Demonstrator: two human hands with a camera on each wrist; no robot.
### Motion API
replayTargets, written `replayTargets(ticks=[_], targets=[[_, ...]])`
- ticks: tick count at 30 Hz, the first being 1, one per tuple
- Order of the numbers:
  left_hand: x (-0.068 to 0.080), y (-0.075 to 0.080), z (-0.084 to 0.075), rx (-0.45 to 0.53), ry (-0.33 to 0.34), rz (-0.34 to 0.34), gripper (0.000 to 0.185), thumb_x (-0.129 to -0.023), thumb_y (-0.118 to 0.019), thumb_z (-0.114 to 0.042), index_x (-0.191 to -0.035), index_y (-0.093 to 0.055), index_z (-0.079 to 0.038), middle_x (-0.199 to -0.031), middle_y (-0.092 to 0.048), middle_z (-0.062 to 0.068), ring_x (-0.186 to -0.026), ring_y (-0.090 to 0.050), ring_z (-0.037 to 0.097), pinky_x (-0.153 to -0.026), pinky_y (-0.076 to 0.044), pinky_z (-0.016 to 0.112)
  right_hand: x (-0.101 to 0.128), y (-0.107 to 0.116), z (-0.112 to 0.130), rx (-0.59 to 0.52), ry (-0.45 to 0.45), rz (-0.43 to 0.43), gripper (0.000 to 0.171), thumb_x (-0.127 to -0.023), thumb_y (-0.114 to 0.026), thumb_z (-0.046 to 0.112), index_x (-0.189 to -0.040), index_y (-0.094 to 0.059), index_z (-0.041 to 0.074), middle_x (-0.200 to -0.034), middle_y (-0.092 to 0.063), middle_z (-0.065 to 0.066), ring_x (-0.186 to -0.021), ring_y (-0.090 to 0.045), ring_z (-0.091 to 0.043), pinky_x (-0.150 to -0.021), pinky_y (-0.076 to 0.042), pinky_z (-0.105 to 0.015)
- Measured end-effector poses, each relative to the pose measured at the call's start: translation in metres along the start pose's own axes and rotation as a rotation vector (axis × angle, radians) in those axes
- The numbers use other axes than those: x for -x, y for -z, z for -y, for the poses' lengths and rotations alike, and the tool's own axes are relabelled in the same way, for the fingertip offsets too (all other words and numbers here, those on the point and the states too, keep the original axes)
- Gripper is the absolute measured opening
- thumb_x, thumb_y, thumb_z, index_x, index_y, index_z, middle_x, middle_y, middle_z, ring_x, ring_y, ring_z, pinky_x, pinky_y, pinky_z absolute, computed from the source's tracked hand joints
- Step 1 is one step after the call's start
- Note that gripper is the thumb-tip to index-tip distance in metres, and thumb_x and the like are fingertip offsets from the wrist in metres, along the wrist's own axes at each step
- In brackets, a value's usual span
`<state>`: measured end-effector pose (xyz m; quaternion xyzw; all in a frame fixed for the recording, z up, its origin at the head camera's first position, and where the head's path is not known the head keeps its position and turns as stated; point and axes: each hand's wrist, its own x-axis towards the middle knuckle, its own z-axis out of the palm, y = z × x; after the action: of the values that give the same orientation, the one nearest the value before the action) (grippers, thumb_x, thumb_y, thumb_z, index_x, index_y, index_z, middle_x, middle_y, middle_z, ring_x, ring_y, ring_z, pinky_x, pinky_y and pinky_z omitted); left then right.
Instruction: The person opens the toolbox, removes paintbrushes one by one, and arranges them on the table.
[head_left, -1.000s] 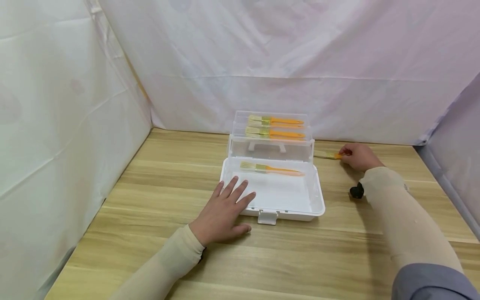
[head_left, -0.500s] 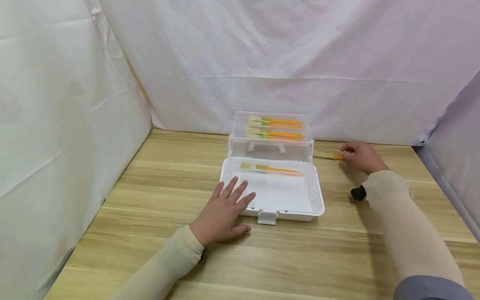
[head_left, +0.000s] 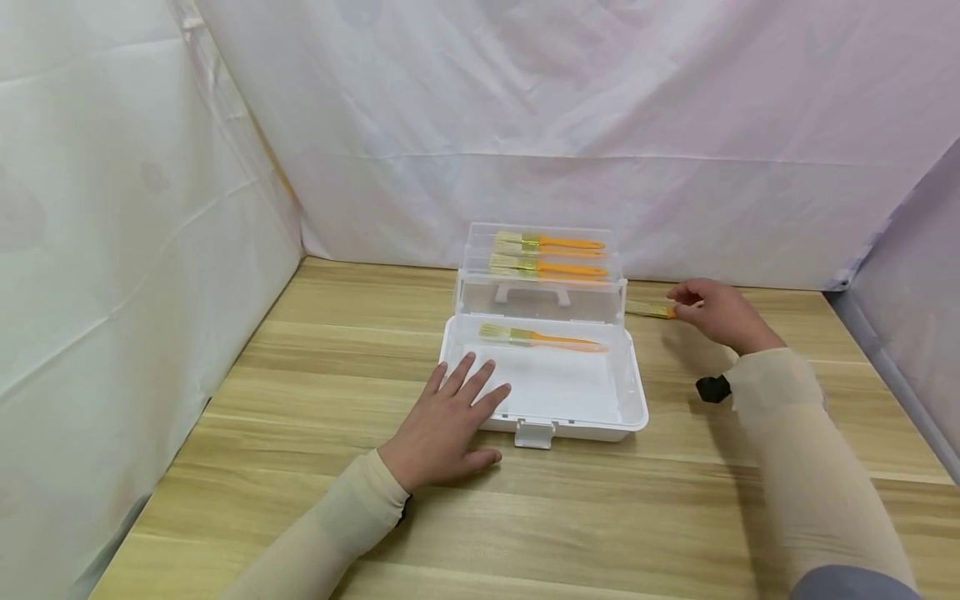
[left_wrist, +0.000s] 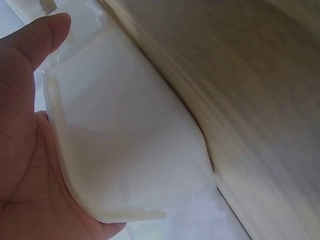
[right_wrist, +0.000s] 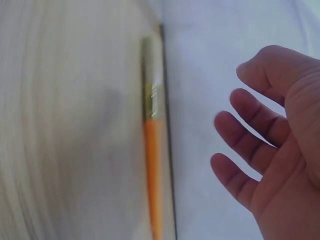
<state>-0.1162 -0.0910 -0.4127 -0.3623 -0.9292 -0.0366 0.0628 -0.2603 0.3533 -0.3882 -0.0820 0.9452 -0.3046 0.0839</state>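
My left hand (head_left: 442,429) lies with spread fingers over the front left corner of a white plastic box (head_left: 570,429). The left wrist view shows the palm (left_wrist: 20,135) against the box's wall (left_wrist: 125,115). At the right, my right hand (head_left: 723,317) hovers beside a paintbrush (head_left: 651,309) lying on the table behind the box. In the right wrist view its fingers (right_wrist: 245,145) stand apart from the paintbrush's orange handle (right_wrist: 153,170). Another paintbrush (head_left: 536,337) lies inside the box near its back. Two more paintbrushes (head_left: 551,242) lie across the clear raised lid part (head_left: 540,296).
The box's front latch (head_left: 535,434) hangs down, unfastened. White cloth (head_left: 525,125) walls the back of the wooden table (head_left: 525,533), with more cloth at both sides. The paintbrush on the table lies close to the back cloth.
The right hand's fingers have come off the paintbrush handle and risen slightly; the paintbrush stays on the table. The left hand has not moved.
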Motion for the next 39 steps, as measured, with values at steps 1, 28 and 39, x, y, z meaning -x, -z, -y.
replayTargets(ticks=[1,28,39], targets=[[0.000,0.000,0.000,0.000,-0.001,-0.001,0.081,-0.084,-0.069,-0.058,-0.151,-0.043,-0.020,-0.160,-0.030,0.011,-0.149,-0.016,0.036,-0.115,-0.019,0.059,0.001,0.000,0.003,-0.011,-0.002,0.002,0.036,-0.103,-0.053,0.026,-0.129,-0.056,0.002,-0.126,-0.054,-0.020,-0.115,-0.050,-0.036,-0.088,-0.045,-0.054],[0.000,0.000,0.001,0.004,0.005,0.019,0.081,-0.084,-0.068,-0.059,-0.152,-0.042,-0.021,-0.160,-0.030,0.011,-0.149,-0.015,0.036,-0.115,-0.018,0.059,0.048,0.002,0.088,0.012,0.227,-0.159,0.018,-0.095,-0.061,0.011,-0.112,-0.068,0.011,-0.110,-0.065,-0.007,-0.100,-0.058,-0.022,-0.083,-0.048,-0.036],[0.000,0.000,0.001,0.012,-0.002,0.009,0.081,-0.084,-0.068,-0.058,-0.151,-0.042,-0.021,-0.160,-0.030,0.011,-0.149,-0.016,0.036,-0.115,-0.018,0.059,0.055,-0.005,0.108,0.029,0.427,-0.251,0.021,-0.089,-0.067,0.000,-0.108,-0.069,0.010,-0.103,-0.065,0.001,-0.095,-0.058,-0.017,-0.084,-0.043,-0.019]])
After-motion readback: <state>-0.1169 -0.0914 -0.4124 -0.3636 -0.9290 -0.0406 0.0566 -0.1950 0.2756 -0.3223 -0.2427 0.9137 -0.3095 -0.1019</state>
